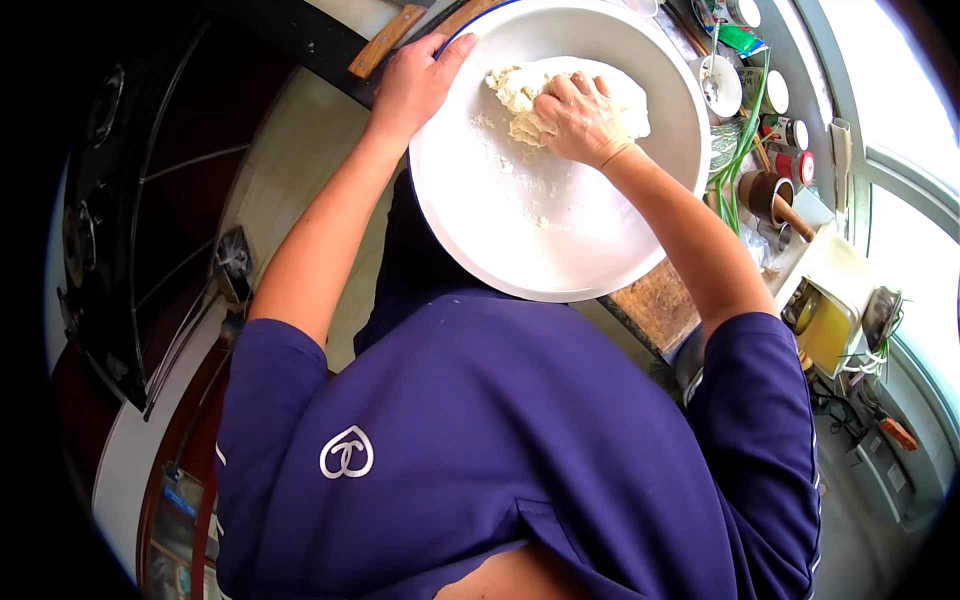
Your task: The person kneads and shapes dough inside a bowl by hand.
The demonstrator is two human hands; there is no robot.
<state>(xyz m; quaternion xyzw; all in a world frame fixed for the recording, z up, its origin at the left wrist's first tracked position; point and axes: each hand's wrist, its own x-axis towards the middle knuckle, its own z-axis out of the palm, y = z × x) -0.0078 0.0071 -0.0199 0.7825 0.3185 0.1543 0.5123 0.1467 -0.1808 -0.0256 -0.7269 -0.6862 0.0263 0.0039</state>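
A large white basin (570, 255) with a blue-edged rim is in front of me, partly over the counter's edge. My left hand (420, 85) grips its left rim, thumb over the edge; the fingers outside the wall are partly hidden. A pale lump of dough (515, 92), rough and crumbly on its left side and smoother on the right, lies in the upper part of the basin. Pressed onto it is my right hand (582, 118), its fingers curled into the dough. Dry flour and crumbs are scattered over the basin floor below the dough.
Green onions (740, 150), a white bowl (720, 85), a red-labelled jar (795, 165) and a brown mortar with a pestle (765, 192) crowd the counter at right. A wooden handle (387, 40) lies left of the basin. Windows line the far right.
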